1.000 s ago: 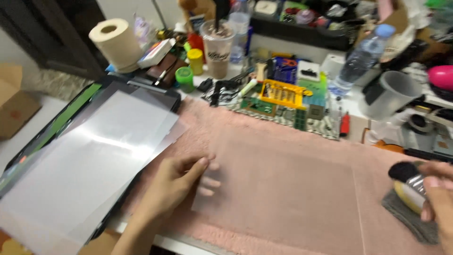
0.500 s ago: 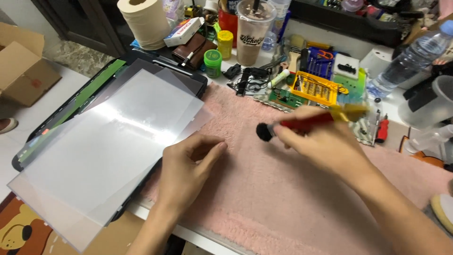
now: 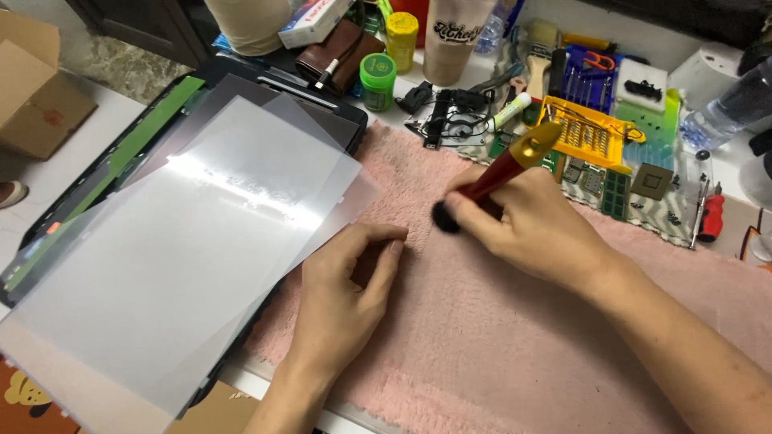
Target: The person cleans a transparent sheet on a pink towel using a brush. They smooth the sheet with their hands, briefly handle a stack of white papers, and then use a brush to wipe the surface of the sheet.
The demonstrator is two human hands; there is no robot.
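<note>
At the far left a brown cardboard box [image 3: 36,96] sits beside the counter [image 3: 56,165]; next to it lies a dark tablet-like frame [image 3: 241,80] with a green strip along its left edge, and translucent white sheets [image 3: 185,257] are fanned over it, their lower corner hanging past the counter edge; the right corner of the top sheet reaches onto the pink towel [image 3: 498,354]. The left hand [image 3: 346,293] rests on the towel just beside that corner, loosely curled, fingers bent down onto the pile, gripping nothing. Behind it stand a green-lidded jar [image 3: 376,80], a yellow-lidded jar [image 3: 401,36] and a tall cup [image 3: 450,36]. Right of centre the right hand [image 3: 535,229] is closed around a red-handled tool [image 3: 503,169] with a gold end cap; the tool tilts up to the right, and its round black tip [image 3: 445,217] touches the towel near the left fingertips. Further right sit a yellow bit tray [image 3: 591,133], small circuit boards [image 3: 615,193], a red screwdriver [image 3: 711,217] and a clear plastic bottle [image 3: 728,108].
</note>
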